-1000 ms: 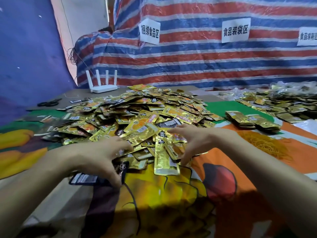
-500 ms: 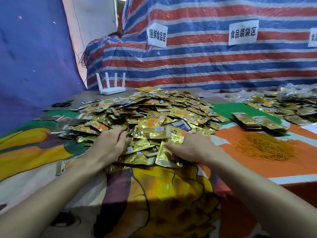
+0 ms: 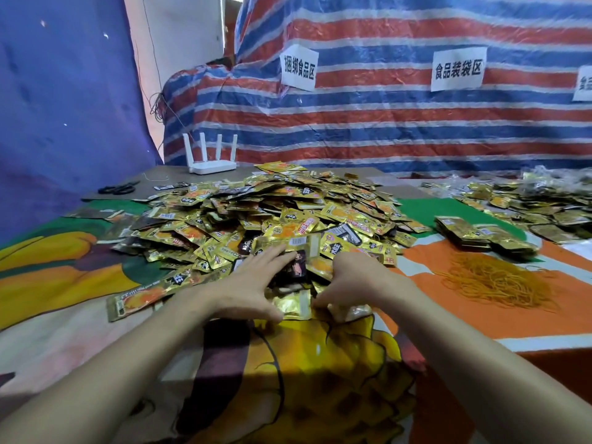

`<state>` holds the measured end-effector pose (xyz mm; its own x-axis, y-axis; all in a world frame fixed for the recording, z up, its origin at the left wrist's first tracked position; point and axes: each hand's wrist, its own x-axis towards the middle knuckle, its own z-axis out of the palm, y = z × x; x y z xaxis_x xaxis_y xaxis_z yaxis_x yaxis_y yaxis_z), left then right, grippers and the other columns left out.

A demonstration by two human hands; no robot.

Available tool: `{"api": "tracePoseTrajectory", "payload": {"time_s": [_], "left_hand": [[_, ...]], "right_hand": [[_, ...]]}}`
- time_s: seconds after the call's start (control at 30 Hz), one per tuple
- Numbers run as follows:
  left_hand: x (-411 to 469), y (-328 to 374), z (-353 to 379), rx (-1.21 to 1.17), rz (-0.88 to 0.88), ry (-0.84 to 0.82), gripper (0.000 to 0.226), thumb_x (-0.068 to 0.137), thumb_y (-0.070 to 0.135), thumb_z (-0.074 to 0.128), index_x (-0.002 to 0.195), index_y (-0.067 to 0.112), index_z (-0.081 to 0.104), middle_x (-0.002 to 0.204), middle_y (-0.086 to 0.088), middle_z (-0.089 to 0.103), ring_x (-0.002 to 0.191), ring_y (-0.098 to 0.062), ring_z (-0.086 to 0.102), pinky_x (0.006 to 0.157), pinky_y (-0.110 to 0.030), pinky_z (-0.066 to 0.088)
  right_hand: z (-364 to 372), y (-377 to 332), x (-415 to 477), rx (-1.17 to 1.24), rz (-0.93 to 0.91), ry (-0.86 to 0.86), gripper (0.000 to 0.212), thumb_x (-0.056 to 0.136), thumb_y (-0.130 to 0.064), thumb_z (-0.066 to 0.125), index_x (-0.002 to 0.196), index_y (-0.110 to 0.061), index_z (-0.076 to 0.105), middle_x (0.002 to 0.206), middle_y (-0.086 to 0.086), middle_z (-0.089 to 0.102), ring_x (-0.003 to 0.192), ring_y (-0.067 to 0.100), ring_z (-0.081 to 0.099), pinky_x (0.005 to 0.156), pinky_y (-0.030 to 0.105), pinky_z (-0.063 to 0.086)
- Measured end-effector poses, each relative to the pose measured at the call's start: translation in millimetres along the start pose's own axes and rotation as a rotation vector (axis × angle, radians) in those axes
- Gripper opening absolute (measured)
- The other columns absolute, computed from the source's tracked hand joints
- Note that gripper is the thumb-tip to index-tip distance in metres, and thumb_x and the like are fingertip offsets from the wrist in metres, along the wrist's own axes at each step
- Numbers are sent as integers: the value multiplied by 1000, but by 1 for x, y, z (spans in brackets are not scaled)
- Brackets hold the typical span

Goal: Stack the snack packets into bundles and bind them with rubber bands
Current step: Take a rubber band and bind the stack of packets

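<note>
Compared with half a second before, the two hands have moved closer to each other at the near edge of the big heap of shiny golden snack packets. The left hand lies spread on the packets, its fingers straight and pointing into the heap, the thumb turned toward a plain golden foil packet that lies flat between both hands. The right hand has its fingers bent down at the right edge of this packet; whether they already pinch it, I cannot tell. The dark packet that the left hand held one second ago is no longer in its fingers. In my judgement the person is collecting and squaring some packets to begin a new bundle, and the binding is not yet started.

On the right side of the counter, which is covered with a colourful printed cloth, there is a loose pile of yellow rubber bands, well apart from the hands, and behind it two finished dark-gold bundles. A long golden packet lies alone near the left forearm. Far behind stand a white router with four antennas and black scissors. The packets lie crossed in all directions and look slippery, so aligning them may be slow.
</note>
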<state>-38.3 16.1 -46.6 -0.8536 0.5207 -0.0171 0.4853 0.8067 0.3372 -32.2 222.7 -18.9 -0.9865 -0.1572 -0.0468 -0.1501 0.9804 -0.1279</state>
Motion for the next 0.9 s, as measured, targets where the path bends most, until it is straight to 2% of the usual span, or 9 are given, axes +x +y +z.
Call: {"api": "tracePoseTrajectory", "payload": {"time_s": [0.07,0.13,0.27,0.33,0.43,0.53,0.67,0.8,0.9], "left_hand": [[-2,-3,-4,29,-16,9,121,67,39,71,162,29,-3,167,10,-17,154,-11,-11,126,-38,1],[0,-5,-8,103,-30,13,122,73,26,78,162,23,-6,168,5,-18,155,-14,-11,127,-40,5],[6,-6,-16,134,-69,-164,132,75,32,83,159,24,-17,166,3,-26,153,-14,-19,124,-35,-2],[9,-6,-16,169,-72,-150,134,73,35,84,159,23,-17,167,4,-22,153,-15,-17,126,-39,2],[16,-4,-10,334,-32,28,121,75,38,78,161,18,-4,166,0,4,152,-22,1,122,-48,16],[24,-4,3,453,0,208,97,85,44,67,160,18,12,157,-4,23,145,-25,17,115,-47,23],[33,-6,19,285,-40,386,75,89,39,67,155,25,33,152,2,32,141,-20,22,112,-37,16],[35,-5,13,121,-13,409,69,82,11,66,146,28,48,144,6,41,135,-18,28,102,-32,19],[33,-6,1,68,-3,378,61,82,7,65,138,29,56,137,10,47,128,-17,37,104,-41,32]], "right_hand": [[-5,3,-2,6,-22,14,44,80,-33,76,65,-16,38,62,2,41,55,18,39,46,27,26],[-3,2,-3,-36,-25,72,35,85,-22,66,71,-16,35,68,2,41,58,18,38,47,29,26],[13,4,-2,-26,10,234,12,91,-13,55,89,-14,43,79,5,46,72,27,50,53,34,35],[21,11,2,40,-3,334,5,96,-15,50,98,-12,47,85,8,52,83,34,56,60,38,45],[27,22,10,230,-1,429,5,97,-17,48,101,-14,50,84,6,56,84,34,57,66,39,49],[29,27,19,474,15,479,2,96,-19,53,98,-20,53,78,1,59,75,28,59,64,39,49],[35,31,32,684,8,537,6,99,-24,56,95,-21,59,79,1,63,70,21,58,58,34,44],[33,35,42,942,84,568,13,97,-21,60,96,-10,67,88,13,68,69,18,54,60,28,41],[29,41,47,1107,124,546,10,97,-22,62,88,-21,65,84,2,68,74,18,60,64,27,47]]}}
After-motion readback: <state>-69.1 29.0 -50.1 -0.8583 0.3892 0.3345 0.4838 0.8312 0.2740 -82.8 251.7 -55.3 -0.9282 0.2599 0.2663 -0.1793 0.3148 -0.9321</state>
